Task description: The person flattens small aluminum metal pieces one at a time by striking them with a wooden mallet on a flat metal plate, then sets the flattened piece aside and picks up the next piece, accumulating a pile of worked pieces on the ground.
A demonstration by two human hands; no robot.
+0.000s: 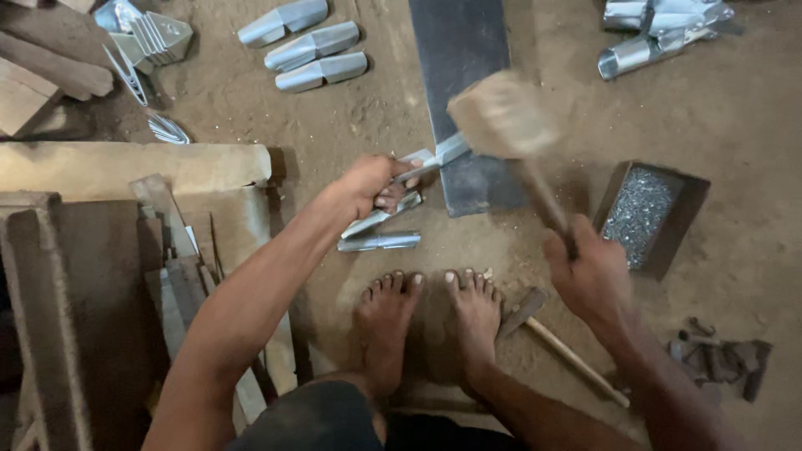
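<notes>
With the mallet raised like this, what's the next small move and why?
Probably bring the blurred wooden mallet in the right hand down onto the shiny folded sheet-metal piece. The left hand already holds that piece against the edge of the dark flat steel bar, directly below the mallet head.

I'm seeing a pale wooden mallet (pixel 504 113), blurred, looks rough-faced, above a shiny folded sheet-metal piece (pixel 434 156) resting on a dull dark steel bar (pixel 462 50). More bright galvanised pieces (pixel 311 44) lie on matt, gritty dirt floor (pixel 735 117). Worn timber blocks (pixel 125 167) beside.

Dim warm light, motion-blurred mallet (pixel 504 114), dark lower corners
</notes>
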